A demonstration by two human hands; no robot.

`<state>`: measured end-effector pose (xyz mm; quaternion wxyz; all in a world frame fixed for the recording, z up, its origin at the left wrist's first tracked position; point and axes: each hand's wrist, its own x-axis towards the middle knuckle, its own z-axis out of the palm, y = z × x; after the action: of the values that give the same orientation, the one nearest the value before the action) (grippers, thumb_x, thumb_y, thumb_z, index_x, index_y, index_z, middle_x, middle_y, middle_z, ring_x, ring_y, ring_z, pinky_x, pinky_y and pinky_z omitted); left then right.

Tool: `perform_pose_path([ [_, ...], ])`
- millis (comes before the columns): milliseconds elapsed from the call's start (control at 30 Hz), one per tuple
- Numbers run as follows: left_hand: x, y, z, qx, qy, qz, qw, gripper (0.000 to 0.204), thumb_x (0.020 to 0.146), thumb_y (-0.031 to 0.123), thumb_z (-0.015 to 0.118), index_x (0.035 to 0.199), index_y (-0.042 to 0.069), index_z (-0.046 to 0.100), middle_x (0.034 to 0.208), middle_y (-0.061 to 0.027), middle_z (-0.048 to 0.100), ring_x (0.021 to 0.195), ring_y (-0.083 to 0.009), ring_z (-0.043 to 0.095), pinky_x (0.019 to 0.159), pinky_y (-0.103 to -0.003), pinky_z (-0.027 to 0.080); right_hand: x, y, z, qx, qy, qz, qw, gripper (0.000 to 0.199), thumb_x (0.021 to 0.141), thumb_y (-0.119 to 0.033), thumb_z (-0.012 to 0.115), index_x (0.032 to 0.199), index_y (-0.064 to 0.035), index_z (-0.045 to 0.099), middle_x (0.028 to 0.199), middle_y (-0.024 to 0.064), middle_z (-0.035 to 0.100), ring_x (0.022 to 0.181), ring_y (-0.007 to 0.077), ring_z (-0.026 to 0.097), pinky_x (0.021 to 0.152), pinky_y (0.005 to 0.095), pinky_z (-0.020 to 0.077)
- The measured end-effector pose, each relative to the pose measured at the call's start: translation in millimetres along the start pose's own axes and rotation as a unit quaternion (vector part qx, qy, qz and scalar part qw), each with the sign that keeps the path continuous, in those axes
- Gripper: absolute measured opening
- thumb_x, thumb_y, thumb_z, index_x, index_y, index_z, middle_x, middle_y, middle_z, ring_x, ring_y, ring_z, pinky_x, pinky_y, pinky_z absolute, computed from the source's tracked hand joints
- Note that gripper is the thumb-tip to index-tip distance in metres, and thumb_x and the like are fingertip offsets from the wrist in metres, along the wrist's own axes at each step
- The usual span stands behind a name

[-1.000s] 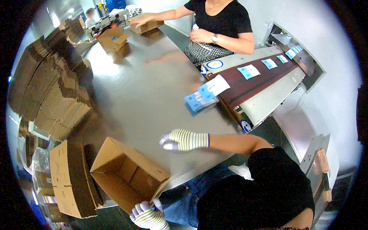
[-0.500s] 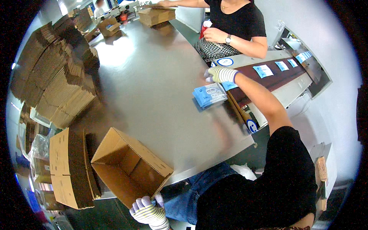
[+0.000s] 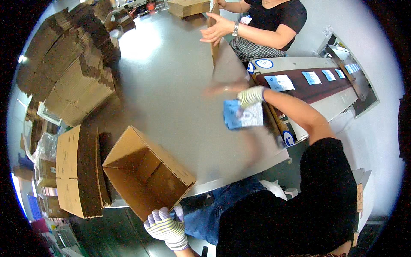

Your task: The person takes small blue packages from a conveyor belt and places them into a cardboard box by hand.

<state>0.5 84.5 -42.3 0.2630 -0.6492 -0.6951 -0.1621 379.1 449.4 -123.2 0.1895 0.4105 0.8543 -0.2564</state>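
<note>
My left hand [image 3: 166, 228], in a striped knit glove, grips the near rim of an open cardboard box [image 3: 141, 171]. The box lies tilted at the table's front edge, its mouth facing me and nothing seen inside. My right hand [image 3: 250, 99], gloved alike, is at the table's right side with its fingers closed on a blue and white packet [image 3: 252, 116]. That packet lies over a small pile of similar packets, and the fingertips are a little blurred. Beside this hand, another packet [image 3: 279, 82] rides near the end of a dark conveyor belt [image 3: 299, 90].
Several more packets [image 3: 311, 77] lie farther up the belt. Tall stacks of flattened cartons [image 3: 77, 85] line the left, with folded cartons [image 3: 70, 171] nearer. Across the metal table [image 3: 184, 98], a co-worker's hand [image 3: 217, 28] holds a cardboard piece upright.
My right hand has moved from the belt's end onto the packet pile, bringing a packet. The co-worker has raised a cardboard piece over the table. My left hand stays on the box rim.
</note>
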Motion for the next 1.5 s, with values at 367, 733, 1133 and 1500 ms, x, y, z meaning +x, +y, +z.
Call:
perform_pose_path([
  [367,-3.1,2.0,-5.0,0.032,-0.006,0.005,0.999,0.03,0.081,0.043,0.061,0.075,0.016,0.051,0.064,-0.0048,0.049,0.061,-0.0242,0.051,0.06,-0.038,0.036,-72.3,-145.2,87.3,-0.101,0.282,-0.276,0.913,0.038,0.077,-0.034,0.067,0.102,-0.0052,0.064,0.112,0.0147,0.063,0.104,0.0281,0.061,0.092,0.0393,0.0465],
  [733,-19.5,24.1,-21.1,0.012,-0.025,0.052,0.998,0.029,0.077,0.04,0.067,0.086,0.015,0.054,0.071,0.0019,0.05,0.061,-0.015,0.049,0.059,-0.033,0.033,-63.0,-233.2,28.0,0.443,0.362,-0.364,0.735,0.061,0.066,-0.016,0.078,0.122,-0.01,0.054,0.116,0.0042,0.063,0.106,0.0181,0.06,0.09,0.0358,0.0495],
  [1133,-42.2,54.0,-33.4,0.055,-0.077,0.073,0.993,0.016,0.08,0.023,0.053,0.09,0.011,0.057,0.078,-0.0015,0.054,0.069,-0.0159,0.053,0.063,-0.033,0.035,-37.5,-373.0,51.8,-0.305,0.209,-0.389,0.844,0.034,0.087,-0.022,0.047,0.115,-0.0053,0.054,0.105,0.0142,0.06,0.095,0.0302,0.059,0.08,0.0456,0.0474],
  [1500,-28.4,33.3,-9.2,0.014,-0.022,-0.024,0.999,0.02,0.074,0.031,0.061,0.085,0.016,0.055,0.069,0.0003,0.048,0.063,-0.0195,0.049,0.06,-0.037,0.035,-81.6,-346.2,36.3,0.05,0.336,-0.455,0.823,0.033,0.079,-0.033,0.066,0.1,-0.0069,0.063,0.101,0.0088,0.065,0.094,0.0229,0.063,0.085,0.0371,0.05],
])
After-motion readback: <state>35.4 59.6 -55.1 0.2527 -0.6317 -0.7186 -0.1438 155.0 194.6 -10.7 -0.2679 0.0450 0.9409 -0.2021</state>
